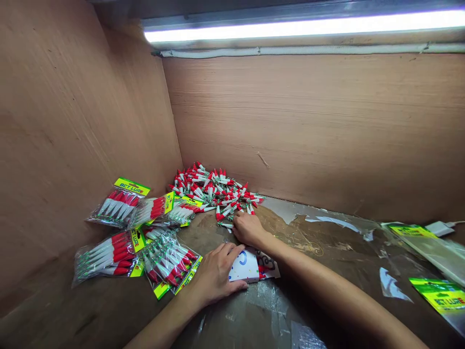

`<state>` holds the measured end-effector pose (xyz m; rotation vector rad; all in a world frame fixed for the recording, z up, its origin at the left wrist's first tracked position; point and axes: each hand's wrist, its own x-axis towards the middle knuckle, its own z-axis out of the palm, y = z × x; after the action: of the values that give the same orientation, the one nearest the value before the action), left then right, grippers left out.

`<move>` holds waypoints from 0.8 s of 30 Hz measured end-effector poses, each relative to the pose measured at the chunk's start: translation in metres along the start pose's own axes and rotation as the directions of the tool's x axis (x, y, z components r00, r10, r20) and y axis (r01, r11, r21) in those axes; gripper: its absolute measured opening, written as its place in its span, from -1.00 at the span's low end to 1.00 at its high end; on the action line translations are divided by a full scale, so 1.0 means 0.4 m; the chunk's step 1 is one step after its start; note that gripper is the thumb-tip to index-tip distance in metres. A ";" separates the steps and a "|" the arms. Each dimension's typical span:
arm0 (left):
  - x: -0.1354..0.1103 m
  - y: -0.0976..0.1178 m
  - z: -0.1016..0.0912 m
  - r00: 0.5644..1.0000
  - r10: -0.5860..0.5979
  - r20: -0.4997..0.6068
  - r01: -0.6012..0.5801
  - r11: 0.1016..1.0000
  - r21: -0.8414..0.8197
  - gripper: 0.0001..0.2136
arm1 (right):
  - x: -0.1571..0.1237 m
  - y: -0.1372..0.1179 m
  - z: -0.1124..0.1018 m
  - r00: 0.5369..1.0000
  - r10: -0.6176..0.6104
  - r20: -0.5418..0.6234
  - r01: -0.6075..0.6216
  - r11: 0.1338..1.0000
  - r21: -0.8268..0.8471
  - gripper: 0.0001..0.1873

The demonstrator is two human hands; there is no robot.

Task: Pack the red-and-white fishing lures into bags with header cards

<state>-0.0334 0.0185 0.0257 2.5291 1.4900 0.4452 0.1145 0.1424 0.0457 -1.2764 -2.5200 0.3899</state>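
My left hand (220, 274) is closed around the left side of a small white box (244, 265) printed with blue lettering and coloured dots. Its thumb lies along the near edge and its fingers along the far side. Past the box's right end, a printed card (268, 265) with dark markings and a bit of red shows, partly behind my right forearm. My right hand (247, 229) is at the near edge of a heap of red-and-white fishing lures (214, 186). Its fingers are curled together, with a lure (225, 225) at the fingertips; the grip is partly hidden.
Several clear packs of lures (109, 252) with yellow-green header cards lie stacked at left. Flat header-card bags (441, 295) lie at right beside a white plug-like piece (440, 228). Wooden walls (312, 126) enclose the worn tabletop (334, 271), with torn film (394, 286) on it.
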 end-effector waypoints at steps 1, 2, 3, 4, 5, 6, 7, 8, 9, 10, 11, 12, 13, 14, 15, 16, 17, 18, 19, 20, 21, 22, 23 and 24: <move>0.000 -0.001 0.000 1.000 0.004 -0.002 -0.004 1.000 -0.001 -0.23 | 0.008 -0.005 0.003 1.000 0.019 -0.008 -0.019 1.000 0.022 -0.79; -0.001 -0.001 0.001 1.000 0.008 -0.005 -0.008 1.000 -0.001 -0.23 | 0.012 -0.004 0.002 0.999 0.033 -0.009 -0.032 0.998 0.054 -0.79; -0.001 -0.001 0.001 1.000 0.010 -0.007 -0.010 1.000 0.000 -0.23 | 0.013 0.002 -0.003 0.999 0.039 -0.001 -0.038 0.995 0.096 -0.78; -0.001 -0.001 0.001 1.000 0.010 -0.007 -0.010 1.000 -0.001 -0.23 | 0.009 0.012 -0.010 0.999 0.036 0.015 -0.038 0.989 0.141 -0.75; -0.001 -0.001 0.001 1.000 0.009 -0.006 -0.009 1.000 -0.002 -0.22 | 0.000 0.027 -0.020 0.999 0.023 0.038 -0.030 0.984 0.178 -0.70; -0.002 -0.001 0.000 1.000 0.008 -0.005 -0.008 1.000 -0.004 -0.21 | -0.013 0.044 -0.030 0.998 0.002 0.064 -0.017 0.972 0.235 -0.63; -0.002 -0.001 0.000 1.000 0.008 -0.002 -0.008 1.000 -0.007 -0.20 | -0.030 0.063 -0.040 0.995 -0.025 0.093 -0.007 0.944 0.328 -0.57; -0.003 -0.001 -0.001 1.000 0.009 0.000 -0.009 1.000 -0.012 -0.19 | -0.051 0.083 -0.049 0.991 -0.052 0.122 -0.009 0.893 0.451 -0.53; -0.004 -0.001 -0.001 1.000 0.009 0.001 -0.009 1.000 -0.016 -0.19 | -0.075 0.102 -0.057 0.987 -0.072 0.145 -0.026 0.813 0.582 -0.52; -0.005 -0.001 -0.001 1.000 0.009 0.001 -0.009 1.000 -0.020 -0.19 | -0.101 0.120 -0.065 0.984 -0.077 0.159 -0.056 0.716 0.695 -0.53; -0.005 -0.001 -0.001 1.000 0.008 0.000 -0.008 1.000 -0.022 -0.19 | -0.129 0.136 -0.071 0.985 -0.063 0.163 -0.088 0.629 0.772 -0.55; -0.006 -0.002 0.000 1.000 0.007 -0.002 -0.007 1.000 -0.022 -0.20 | -0.157 0.149 -0.078 0.988 -0.031 0.152 -0.106 0.586 0.803 -0.58; -0.006 -0.002 0.001 1.000 0.008 -0.005 -0.008 1.000 -0.020 -0.20 | -0.186 0.160 -0.084 0.992 0.015 0.122 -0.106 0.610 0.785 -0.64; -0.005 -0.003 0.002 1.000 0.010 -0.008 -0.010 1.000 -0.018 -0.21 | -0.214 0.167 -0.091 0.996 0.059 0.069 -0.091 0.672 0.735 -0.70; -0.005 -0.004 0.004 1.000 0.013 -0.009 -0.013 1.000 -0.017 -0.22 | -0.241 0.173 -0.098 0.996 0.087 0.009 -0.071 0.747 0.661 -0.76; -0.004 -0.005 0.005 1.000 0.016 -0.010 -0.016 1.000 -0.018 -0.22 | -0.266 0.176 -0.105 0.994 0.098 -0.045 -0.055 0.817 0.574 -0.81; -0.003 -0.007 0.006 1.000 0.018 -0.010 -0.018 1.000 -0.020 -0.23 | -0.290 0.177 -0.112 0.991 0.100 -0.085 -0.046 0.871 0.490 -0.84; -0.002 -0.008 0.007 1.000 0.019 -0.008 -0.020 1.000 -0.021 -0.23 | -0.311 0.177 -0.118 0.989 0.101 -0.111 -0.045 0.905 0.423 -0.85; 0.000 -0.008 0.008 1.000 0.018 -0.006 -0.018 1.000 -0.020 -0.24 | -0.329 0.176 -0.124 0.987 0.105 -0.123 -0.051 0.924 0.379 -0.84; 0.001 -0.009 0.008 1.000 0.015 -0.002 -0.015 1.000 -0.017 -0.24 | -0.344 0.174 -0.129 0.985 0.112 -0.129 -0.059 0.932 0.356 -0.84; 0.002 -0.009 0.008 1.000 0.012 0.001 -0.012 1.000 -0.013 -0.25 | -0.356 0.171 -0.132 0.984 0.120 -0.134 -0.067 0.936 0.347 -0.83; 0.003 -0.009 0.008 1.000 0.011 0.004 -0.011 1.000 -0.009 -0.25 | -0.365 0.169 -0.135 0.982 0.128 -0.137 -0.074 0.935 0.346 -0.83; 0.004 -0.009 0.007 1.000 0.011 0.006 -0.011 1.000 -0.006 -0.26 | -0.371 0.167 -0.136 0.982 0.134 -0.133 -0.080 0.932 0.352 -0.82; 0.004 -0.008 0.005 1.000 0.012 0.007 -0.012 1.000 -0.003 -0.26 | -0.375 0.165 -0.136 0.982 0.141 -0.126 -0.086 0.928 0.363 -0.82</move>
<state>-0.0345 0.0215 0.0230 2.5353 1.4716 0.4395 0.2683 0.0639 0.0516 -1.2561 -2.1326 0.7133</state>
